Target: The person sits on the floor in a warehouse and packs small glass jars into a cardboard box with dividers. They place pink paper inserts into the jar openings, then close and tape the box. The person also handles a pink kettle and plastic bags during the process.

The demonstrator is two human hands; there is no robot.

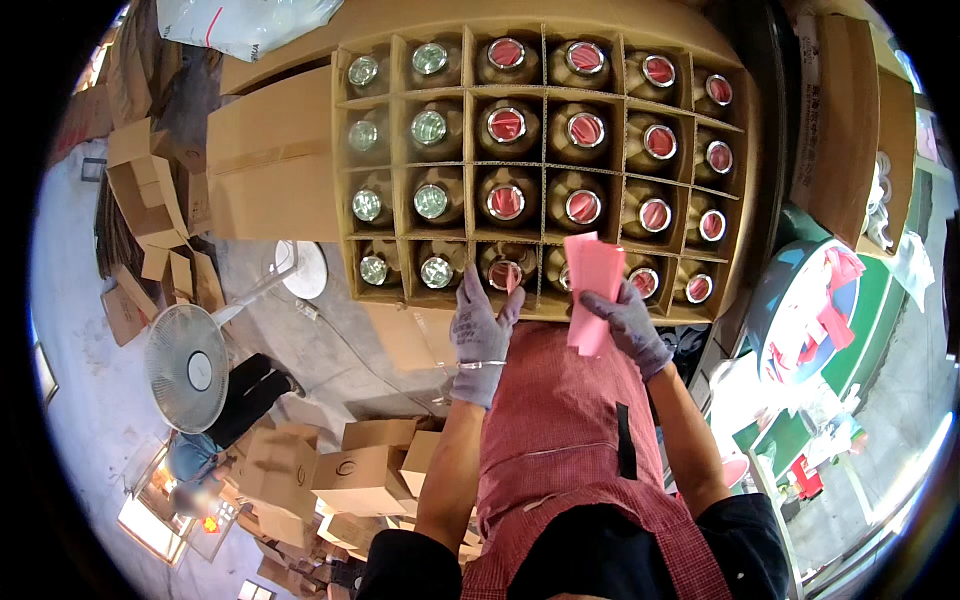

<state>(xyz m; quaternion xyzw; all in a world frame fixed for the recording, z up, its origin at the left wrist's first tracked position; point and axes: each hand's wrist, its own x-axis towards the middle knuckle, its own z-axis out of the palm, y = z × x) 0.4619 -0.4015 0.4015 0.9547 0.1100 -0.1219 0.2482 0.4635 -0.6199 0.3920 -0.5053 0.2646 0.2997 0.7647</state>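
Note:
In front of me stands a cardboard carton [411, 296] with dividers, holding glass bottles upright. Bottles in the two left columns, such as this clear bottle [430, 127], show no pink in their mouths. Farther right, the other bottles have folded pink slips inside their necks, as in this bottle [507, 126]. My left hand [484, 326], in a grey glove, is at the near carton edge, fingers apart. Its thumb is beside a pink slip [512, 278] in a near-row bottle's mouth. My right hand [626, 322], also gloved, grips a stack of pink slips [595, 292].
A round tub [765, 330] with loose pink slips is at right, below an open carton [844, 127]. A standing fan [187, 367] is at left. Behind it, a person [196, 454] is near stacked cardboard boxes [360, 476]. A white plastic bag [251, 22] lies at the far left.

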